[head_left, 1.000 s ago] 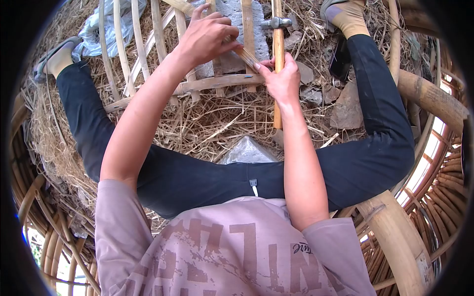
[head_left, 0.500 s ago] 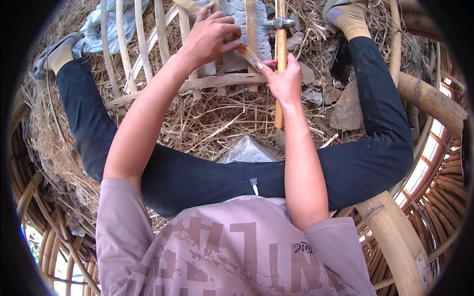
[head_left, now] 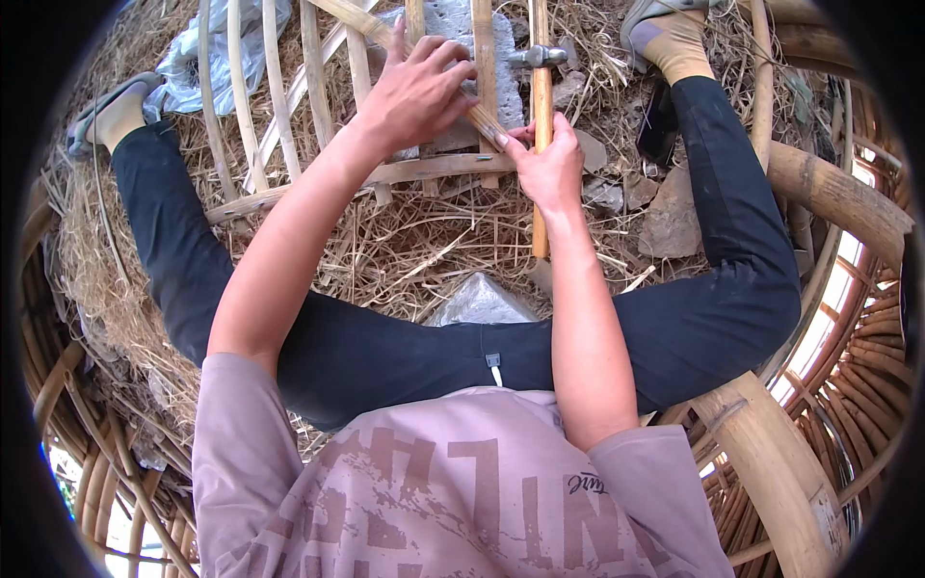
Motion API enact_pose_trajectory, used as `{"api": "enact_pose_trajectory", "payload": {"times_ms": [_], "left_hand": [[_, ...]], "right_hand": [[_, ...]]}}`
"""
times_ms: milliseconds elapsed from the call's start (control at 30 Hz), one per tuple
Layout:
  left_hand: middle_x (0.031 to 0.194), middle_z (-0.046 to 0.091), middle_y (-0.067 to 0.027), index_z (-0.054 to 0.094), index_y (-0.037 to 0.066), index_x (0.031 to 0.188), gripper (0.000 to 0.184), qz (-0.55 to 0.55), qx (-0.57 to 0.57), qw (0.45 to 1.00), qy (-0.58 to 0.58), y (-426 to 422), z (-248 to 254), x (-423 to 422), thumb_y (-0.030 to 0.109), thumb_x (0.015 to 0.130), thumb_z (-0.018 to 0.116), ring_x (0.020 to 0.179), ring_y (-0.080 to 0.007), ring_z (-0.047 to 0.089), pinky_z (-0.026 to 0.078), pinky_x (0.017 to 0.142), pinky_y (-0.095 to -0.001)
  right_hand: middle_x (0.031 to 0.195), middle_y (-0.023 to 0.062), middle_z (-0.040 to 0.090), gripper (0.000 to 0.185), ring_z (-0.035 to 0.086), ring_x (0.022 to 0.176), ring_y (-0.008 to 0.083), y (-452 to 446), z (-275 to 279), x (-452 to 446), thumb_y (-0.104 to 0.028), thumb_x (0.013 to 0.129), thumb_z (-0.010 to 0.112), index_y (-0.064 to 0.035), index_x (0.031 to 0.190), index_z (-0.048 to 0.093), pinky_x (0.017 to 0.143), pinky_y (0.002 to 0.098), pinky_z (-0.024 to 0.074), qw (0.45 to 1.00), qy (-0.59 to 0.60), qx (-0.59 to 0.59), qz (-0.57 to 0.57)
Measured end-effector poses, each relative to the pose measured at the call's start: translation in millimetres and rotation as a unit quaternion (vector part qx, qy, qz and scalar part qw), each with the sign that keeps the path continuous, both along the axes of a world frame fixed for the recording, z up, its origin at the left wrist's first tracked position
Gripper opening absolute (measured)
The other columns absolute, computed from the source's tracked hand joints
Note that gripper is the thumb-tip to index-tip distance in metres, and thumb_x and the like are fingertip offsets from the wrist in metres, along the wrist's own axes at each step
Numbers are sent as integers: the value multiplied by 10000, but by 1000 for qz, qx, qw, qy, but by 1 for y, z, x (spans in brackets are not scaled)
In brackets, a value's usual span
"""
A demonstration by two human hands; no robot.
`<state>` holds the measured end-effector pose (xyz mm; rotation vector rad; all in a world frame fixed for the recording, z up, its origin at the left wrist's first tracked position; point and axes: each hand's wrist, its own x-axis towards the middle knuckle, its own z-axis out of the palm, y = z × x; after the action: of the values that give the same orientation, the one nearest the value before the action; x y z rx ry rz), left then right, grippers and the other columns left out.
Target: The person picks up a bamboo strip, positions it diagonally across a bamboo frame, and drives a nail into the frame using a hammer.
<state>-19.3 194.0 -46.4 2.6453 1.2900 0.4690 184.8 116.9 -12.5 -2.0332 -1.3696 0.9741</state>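
A bamboo strip (head_left: pixel 358 19) runs diagonally over a frame of bamboo slats (head_left: pixel 310 72). My left hand (head_left: pixel 416 93) lies over this strip, fingers bent around it and the index finger raised. At the strip's lower end, my right hand (head_left: pixel 552 166) pinches its tip between thumb and fingers and also holds the wooden handle of a hammer (head_left: pixel 541 91). The hammer stands head up, its metal head above my right hand and its handle end below the wrist. The frame's bottom crosspiece (head_left: pixel 434 168) passes just below both hands.
A grey stone block (head_left: pixel 448 24) lies under the slats, with flat rocks (head_left: pixel 672 217) to the right. Another pale stone (head_left: pixel 482 301) sits between my legs. A dark phone-like object (head_left: pixel 657 125) is near my right foot, a plastic bag (head_left: pixel 188 63) near my left. Straw covers the ground.
My left hand has shifted slightly right and down, and its fingers have loosened and spread a little on the strip. My right hand still holds the hammer and the strip's end.
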Motion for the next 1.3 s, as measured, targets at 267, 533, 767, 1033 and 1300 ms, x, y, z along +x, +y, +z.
{"api": "enact_pose_trajectory", "payload": {"times_ms": [267, 533, 767, 1033, 1300], "left_hand": [[1713, 171, 8, 228, 399, 1619, 763, -102, -26, 994, 15, -13, -6, 14, 683, 958, 485, 1580, -217, 143, -111, 1207, -691], [1716, 156, 11, 235, 393, 1618, 717, -58, -16, 993, 105, -13, 3, 25, 668, 982, 420, 1583, -200, 117, -102, 1210, -693], [1718, 152, -4, 210, 363, 1631, 788, -84, -21, 977, 197, 1, 25, 28, 722, 954, 394, 1582, -217, 135, -63, 1224, -685], [1708, 190, -22, 224, 371, 1627, 769, -80, -13, 981, 174, 1, 13, 27, 715, 961, 396, 1579, -238, 150, 21, 1230, -690], [1706, 198, -12, 214, 381, 1626, 740, -84, 8, 981, 173, 1, 9, 27, 706, 980, 367, 1576, -242, 159, 46, 1232, -684]], "right_hand": [[809, 99, 739, 372, 711, 690, 203, -1, -8, 2, -105, 746, 887, -25, 951, 587, 663, 356, 566, 1000, -21, 22, 5], [837, 84, 754, 349, 688, 732, 122, -1, -6, 2, -101, 786, 867, -40, 937, 559, 661, 294, 553, 1000, -6, 5, 5], [880, 88, 762, 332, 681, 717, 128, -1, -12, 4, -62, 794, 846, -36, 952, 555, 667, 287, 553, 1000, 24, 9, 5], [715, 81, 681, 258, 646, 589, 169, -15, 28, -6, -248, 982, 675, -20, 901, 585, 553, 350, 498, 995, -9, 92, -31], [604, 92, 504, 158, 529, 496, 213, -81, 60, -18, -157, 1072, 487, -28, 982, 486, 496, 379, 403, 990, 23, 131, -37]]}}
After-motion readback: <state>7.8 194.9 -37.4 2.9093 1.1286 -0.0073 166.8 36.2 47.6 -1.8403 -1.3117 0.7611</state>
